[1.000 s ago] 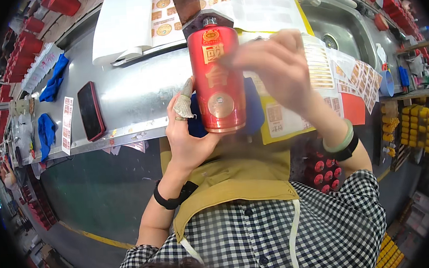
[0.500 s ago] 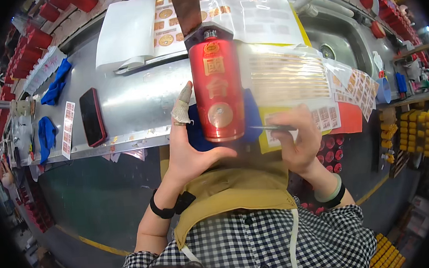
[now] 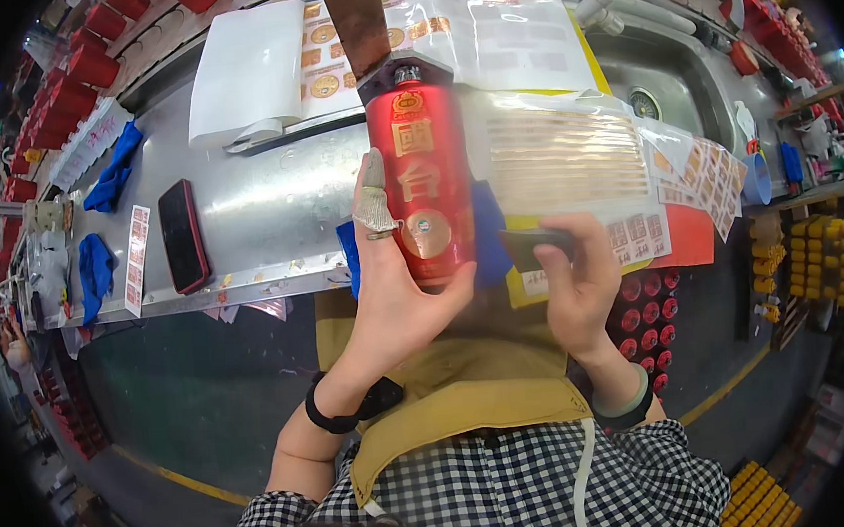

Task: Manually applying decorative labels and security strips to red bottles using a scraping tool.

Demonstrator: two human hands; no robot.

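Observation:
A red bottle (image 3: 425, 165) with gold lettering and a round gold seal stands in front of me, its dark cap at a metal bracket (image 3: 358, 23). My left hand (image 3: 395, 290) grips its lower part, the index finger along the left side and the thumb at the base's right. A whitish wrap (image 3: 374, 203) covers part of that index finger. Just right of the bottle, apart from it, my right hand (image 3: 580, 287) pinches a flat, dark scraper-like piece (image 3: 528, 246) between thumb and fingers. A blue cloth (image 3: 486, 230) shows behind the bottle.
Sheets of gold stickers (image 3: 523, 31) lie across the metal bench, with striped sheets (image 3: 565, 146) to the right. A phone (image 3: 182, 236), a sticker strip (image 3: 137, 259) and blue cloths (image 3: 95, 267) are on the left. A sink (image 3: 669, 80) is at the back right; red bottles (image 3: 648, 311) stand below.
My left hand has closed in from the left onto the bottle's lower part. The bottle has shifted slightly left. The flat piece in my right hand has turned from edge-on to show its face.

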